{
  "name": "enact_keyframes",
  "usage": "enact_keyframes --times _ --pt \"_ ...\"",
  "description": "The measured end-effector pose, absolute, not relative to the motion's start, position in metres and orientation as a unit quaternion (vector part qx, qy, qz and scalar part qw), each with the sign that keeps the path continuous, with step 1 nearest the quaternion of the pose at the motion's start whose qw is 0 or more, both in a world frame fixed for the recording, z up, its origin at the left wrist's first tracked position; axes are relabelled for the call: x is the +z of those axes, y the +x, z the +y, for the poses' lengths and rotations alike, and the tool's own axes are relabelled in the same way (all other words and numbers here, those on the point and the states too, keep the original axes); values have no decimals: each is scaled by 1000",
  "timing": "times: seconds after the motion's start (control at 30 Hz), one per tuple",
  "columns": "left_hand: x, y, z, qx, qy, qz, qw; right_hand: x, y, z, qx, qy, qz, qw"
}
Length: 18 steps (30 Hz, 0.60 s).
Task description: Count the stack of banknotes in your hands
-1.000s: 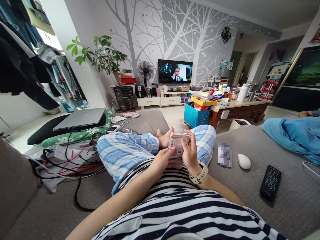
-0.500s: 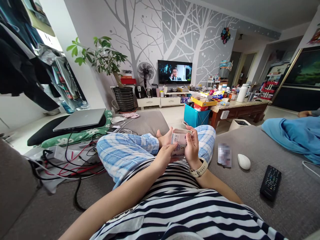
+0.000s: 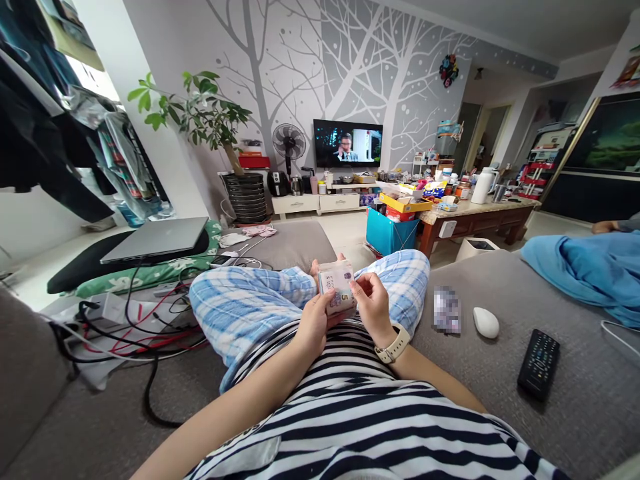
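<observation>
A stack of banknotes with a "5" printed on the top one is held above my lap, tilted toward me. My left hand is closed on its lower left side, with the thumb across the front. At the right edge of the stack, my right hand pinches the notes between thumb and curled fingers. A cream watch circles my right wrist. How many notes there are cannot be made out.
A white mouse, a black remote and a blurred item lie on the sofa at right. Cables and a laptop are at left. A low table stands ahead. Part of another person's arm shows at far right.
The stack and my left hand have shifted left. My right hand has slid off the stack's face to its right edge, showing more of the top note.
</observation>
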State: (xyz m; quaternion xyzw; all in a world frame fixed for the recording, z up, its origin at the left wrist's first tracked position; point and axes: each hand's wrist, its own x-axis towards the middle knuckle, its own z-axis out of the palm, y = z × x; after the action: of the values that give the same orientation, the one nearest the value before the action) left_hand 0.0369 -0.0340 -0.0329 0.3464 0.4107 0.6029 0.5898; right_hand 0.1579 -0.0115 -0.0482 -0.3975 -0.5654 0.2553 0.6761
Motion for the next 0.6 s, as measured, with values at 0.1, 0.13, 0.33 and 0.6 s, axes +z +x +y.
enact_keyframes --times 0.1,0.13,0.33,0.6 --pt "-34 37 -34 598 345 411 596 -49 159 -11 258 -408 -557 675" --pt "-35 37 -34 596 344 412 597 -49 160 -11 259 -410 -557 674" --pt "-37 36 -33 593 339 418 599 -49 161 -11 251 -412 -568 667" --pt "-38 35 -30 589 323 418 612 -53 160 -9 257 -410 -569 665"
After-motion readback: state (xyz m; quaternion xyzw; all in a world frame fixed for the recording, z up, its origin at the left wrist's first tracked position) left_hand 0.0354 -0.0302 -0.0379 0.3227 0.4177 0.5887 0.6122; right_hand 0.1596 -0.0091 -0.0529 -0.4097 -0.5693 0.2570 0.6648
